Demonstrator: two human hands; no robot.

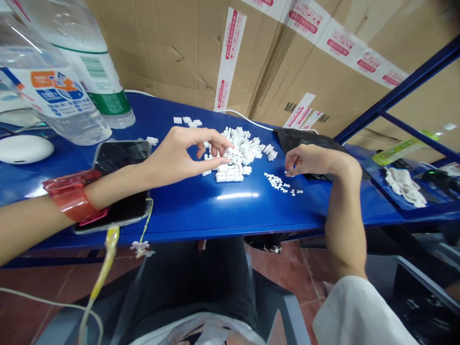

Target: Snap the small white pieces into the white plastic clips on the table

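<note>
My left hand (190, 151) reaches over the blue table from the left. Its thumb and forefinger close on a small white plastic block (231, 155), held in front of a heap of similar white blocks (247, 146). Below it, several of these blocks stand lined up in a row (230, 173). My right hand (307, 160) is bent down at the wrist, with the fingertips pinched together. A tiny white piece (286, 172) shows at those fingertips, beside a scatter of tiny white plastic pieces (276, 182) on the table.
Two plastic bottles (68, 103) and a white rounded device (25, 148) stand at the left. A phone (122, 158) with a yellow cable (108, 254) lies under my left forearm. Behind are cardboard boxes (179, 52). A black bag (298, 139) lies behind my right hand; white gloves (406, 184) lie farther right.
</note>
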